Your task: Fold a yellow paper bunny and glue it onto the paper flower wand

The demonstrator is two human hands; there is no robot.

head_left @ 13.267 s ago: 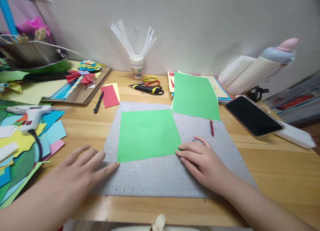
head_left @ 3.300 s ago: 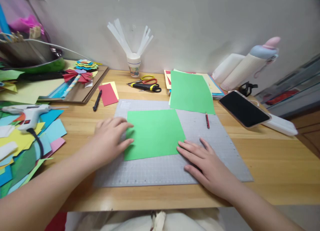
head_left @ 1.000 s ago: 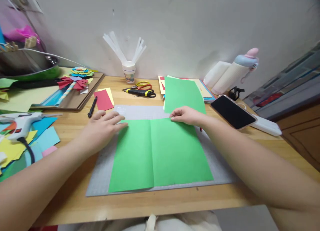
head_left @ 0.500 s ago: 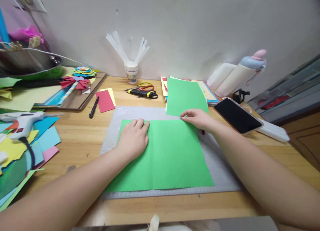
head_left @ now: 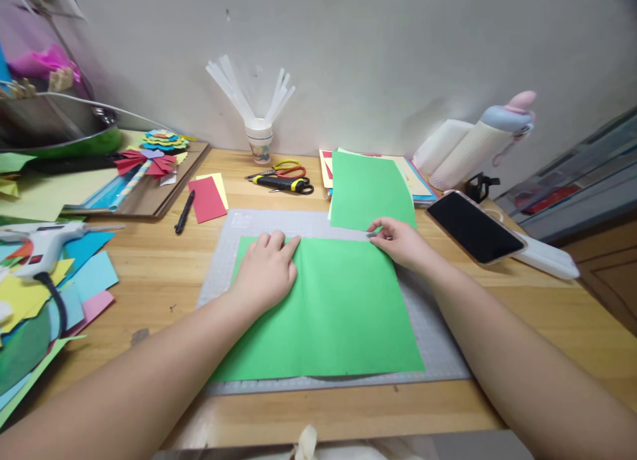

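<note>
A large sheet of green paper point(head_left: 348, 301) with a crease down its middle lies on a grey cutting mat point(head_left: 438, 340). My left hand point(head_left: 269, 267) rests flat on the sheet's left half, its index finger stretched beside the crease. At the far edge, right of the crease, my right hand point(head_left: 395, 242) pinches the sheet between thumb and fingertips. The paper bulges slightly near the crease, and its near edge is a little raised off the mat. Just beyond my right hand, another green sheet point(head_left: 368, 188) lies on a stack of coloured papers.
Scissors point(head_left: 288, 169) and a utility knife point(head_left: 283, 183) lie near a paper cup point(head_left: 259, 141) of white strips. A pen point(head_left: 184, 212) is beside red card point(head_left: 207, 200). Left are a glue gun point(head_left: 47, 244) and paper scraps; right are a phone point(head_left: 475, 226) and bottle point(head_left: 472, 148).
My right hand has shifted slightly right along the sheet's far edge. The paper now bulges more around the crease. My left hand stays on the sheet, index finger straighter.
</note>
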